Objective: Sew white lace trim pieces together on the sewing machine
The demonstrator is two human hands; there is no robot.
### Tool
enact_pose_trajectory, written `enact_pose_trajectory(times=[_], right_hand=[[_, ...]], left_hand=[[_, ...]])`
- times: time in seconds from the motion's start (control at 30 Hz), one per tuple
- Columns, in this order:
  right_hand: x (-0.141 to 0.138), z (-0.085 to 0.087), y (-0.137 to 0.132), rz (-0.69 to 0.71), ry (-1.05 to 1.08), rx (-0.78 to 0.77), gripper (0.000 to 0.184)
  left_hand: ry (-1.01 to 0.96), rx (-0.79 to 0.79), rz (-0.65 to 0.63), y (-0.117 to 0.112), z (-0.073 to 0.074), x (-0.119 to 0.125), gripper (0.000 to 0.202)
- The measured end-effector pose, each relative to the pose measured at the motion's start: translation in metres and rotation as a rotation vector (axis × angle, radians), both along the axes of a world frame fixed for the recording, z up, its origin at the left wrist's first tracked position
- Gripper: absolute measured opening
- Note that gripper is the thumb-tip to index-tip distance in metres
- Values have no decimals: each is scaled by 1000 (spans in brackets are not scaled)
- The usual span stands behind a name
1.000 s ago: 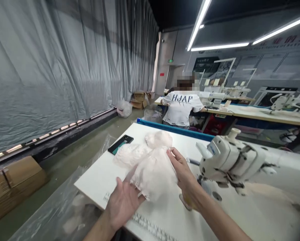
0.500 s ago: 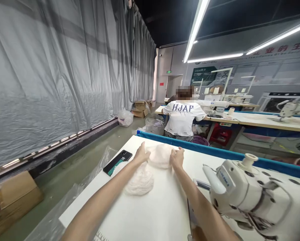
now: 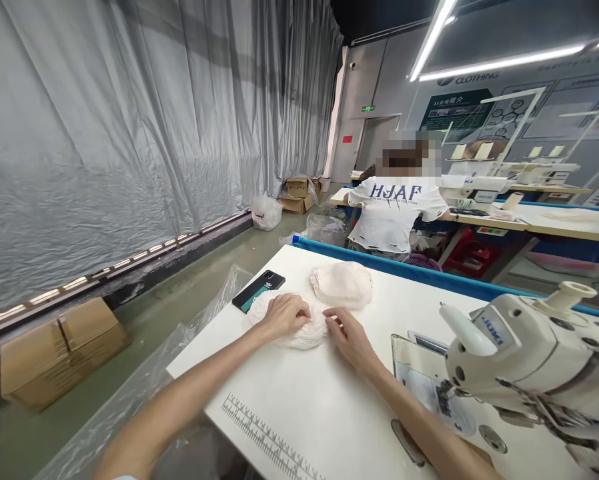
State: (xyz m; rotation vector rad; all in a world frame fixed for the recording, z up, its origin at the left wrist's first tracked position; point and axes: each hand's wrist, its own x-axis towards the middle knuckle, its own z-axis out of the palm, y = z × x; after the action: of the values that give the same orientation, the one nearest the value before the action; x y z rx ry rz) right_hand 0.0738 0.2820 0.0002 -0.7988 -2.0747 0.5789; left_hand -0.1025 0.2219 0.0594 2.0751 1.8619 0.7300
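Note:
A near stack of pale pink lace pieces (image 3: 302, 335) lies on the white sewing table (image 3: 304, 400). My left hand (image 3: 283, 315) rests on top of it, fingers curled onto the lace. My right hand (image 3: 348, 335) touches its right edge with fingers bent and pinching at the fabric. A second stack of the same pink pieces (image 3: 342, 284) sits farther back, apart from both hands.
A black phone (image 3: 258, 291) lies at the table's left edge. A white sewing machine (image 3: 524, 350) stands at the right. A person in a white printed T-shirt (image 3: 392, 215) sits at the table beyond. Cardboard boxes (image 3: 62, 350) and plastic sheeting are on the floor at left.
Both hands have drawn back from the far stack to the near stack. A second ago they held a pink piece above the table; it is now set down.

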Motion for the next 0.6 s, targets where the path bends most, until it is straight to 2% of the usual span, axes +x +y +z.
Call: enact_pose_trajectory(times=[0.17,0.33,0.5,0.6], right_hand=[[5,10,-11,5,-35,59,22],[-2,22,-21,18,-51,132,19],[-12,29,-17,-8,-1,173,18],[-20,38,-13,-14,62,197,19]], left_hand=[[-64,56,11,-5,1,-2,13],[-175,42,5,-4,6,-8,15],[-292,35,-17,4,3,-14,13],[-361,95,-1,5,7,-14,15]])
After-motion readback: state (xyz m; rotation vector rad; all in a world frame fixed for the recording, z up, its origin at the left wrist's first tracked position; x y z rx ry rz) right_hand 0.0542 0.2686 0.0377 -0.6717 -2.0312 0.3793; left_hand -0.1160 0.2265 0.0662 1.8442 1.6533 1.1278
